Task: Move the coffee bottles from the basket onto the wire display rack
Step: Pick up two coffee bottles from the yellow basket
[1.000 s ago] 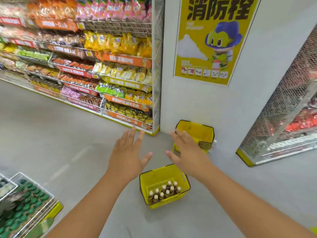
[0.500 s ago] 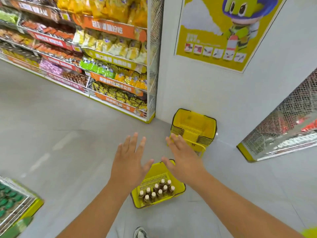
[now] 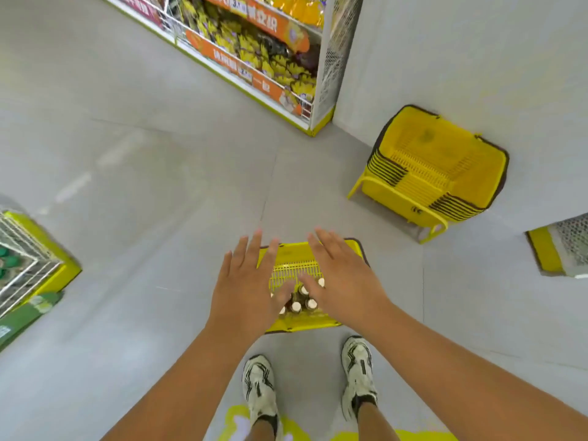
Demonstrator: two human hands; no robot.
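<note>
Item: yellow plastic slatted shopping basket [image 3: 305,326], standing on the grey floor [image 3: 143,192] directly ahead of the person's 2 white-and-black trainers [image 3: 259,386]. Contents: brown coffee bottles with pale round caps [image 3: 296,307], upright and packed together in the basket's near half; about 5 caps show between the hands, the rest are hidden, so the count is uncertain. Left hand [image 3: 245,291]: above the basket's left side, palm down, fingers spread, holding nothing. Right hand [image 3: 343,281]: above the basket's right side, palm down, fingers spread, holding nothing; contact with the bottles cannot be told. Far right of the basket, against the white wall: nested stack of yellow shopping baskets [image 3: 436,173]. Far left of the basket: corner of a white wire display rack with yellow base [image 3: 35,268], holding green-capped goods. Beyond the basket, upper left: stocked snack shelving with orange price strips [image 3: 254,55].
</note>
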